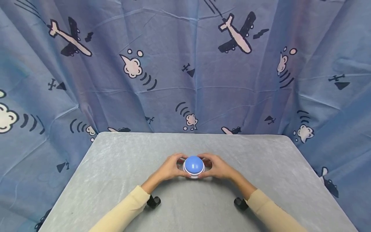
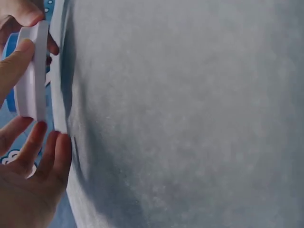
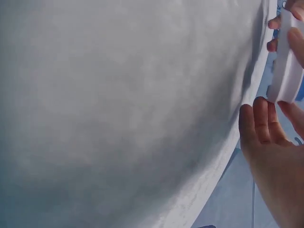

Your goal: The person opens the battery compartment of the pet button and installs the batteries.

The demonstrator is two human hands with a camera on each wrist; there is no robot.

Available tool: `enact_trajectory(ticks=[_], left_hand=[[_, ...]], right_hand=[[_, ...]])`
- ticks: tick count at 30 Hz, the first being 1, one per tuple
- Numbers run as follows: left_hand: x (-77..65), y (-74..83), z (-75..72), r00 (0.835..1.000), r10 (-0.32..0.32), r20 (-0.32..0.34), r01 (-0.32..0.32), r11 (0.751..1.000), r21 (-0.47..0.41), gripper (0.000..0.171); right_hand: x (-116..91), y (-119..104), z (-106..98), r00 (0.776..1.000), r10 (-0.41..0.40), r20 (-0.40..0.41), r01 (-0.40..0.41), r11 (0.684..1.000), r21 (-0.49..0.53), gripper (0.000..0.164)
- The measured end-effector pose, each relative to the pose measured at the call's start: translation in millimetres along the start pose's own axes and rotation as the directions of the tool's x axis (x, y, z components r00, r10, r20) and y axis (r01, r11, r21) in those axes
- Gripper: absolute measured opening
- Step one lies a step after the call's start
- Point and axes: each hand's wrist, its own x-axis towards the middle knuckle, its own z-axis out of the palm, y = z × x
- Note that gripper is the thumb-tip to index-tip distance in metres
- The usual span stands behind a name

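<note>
A round push button (image 1: 194, 164) with a glossy blue dome on a white base is at the middle of the table. Its white rim (image 2: 32, 80) shows edge-on in the left wrist view. My left hand (image 1: 170, 167) grips it from the left, thumb on the near side and fingers round the far side. From the right, my right hand (image 1: 218, 167) holds it the same way. In the right wrist view the white base (image 3: 285, 61) appears raised a little off the table, with several fingertips below its level.
The table (image 1: 139, 148) wears a pale grey cloth. Behind and beside it hangs a blue curtain (image 1: 168, 48) printed with planes and clouds. Black wrist devices (image 1: 153, 202) sit under both cuffs, close over the tabletop.
</note>
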Motion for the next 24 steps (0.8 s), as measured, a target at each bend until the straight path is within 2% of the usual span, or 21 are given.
enact_trajectory(ticks=[4, 9, 17, 21, 24], left_hand=[[4.9, -1.8, -0.2, 0.999, 0.001, -0.038, 0.002, 0.995, 0.100, 0.066], [10.6, -1.9, 0.7, 0.997, -0.007, -0.072, 0.017, 0.990, 0.138, 0.064], [13.6, -4.0, 9.9, 0.996, -0.070, -0.062, 0.081, 0.979, 0.185, 0.065], [12.6, -2.5, 11.3, 0.996, -0.068, -0.060, 0.080, 0.972, 0.222, 0.067], [5.6, 1.1, 5.3, 0.998, -0.062, -0.026, 0.066, 0.974, 0.218, 0.077]], right_hand=[[6.1, -1.9, -6.0, 0.999, 0.004, 0.033, -0.003, 0.999, -0.036, 0.074], [14.1, -0.9, -11.9, 0.997, 0.025, 0.073, -0.021, 0.999, -0.049, 0.073], [19.7, 3.8, -13.0, 0.986, 0.084, 0.145, -0.067, 0.991, -0.118, 0.073], [20.1, 3.6, -12.3, 0.982, 0.103, 0.160, -0.073, 0.979, -0.188, 0.076], [13.2, 3.3, -13.5, 0.989, 0.074, 0.127, -0.046, 0.976, -0.211, 0.077]])
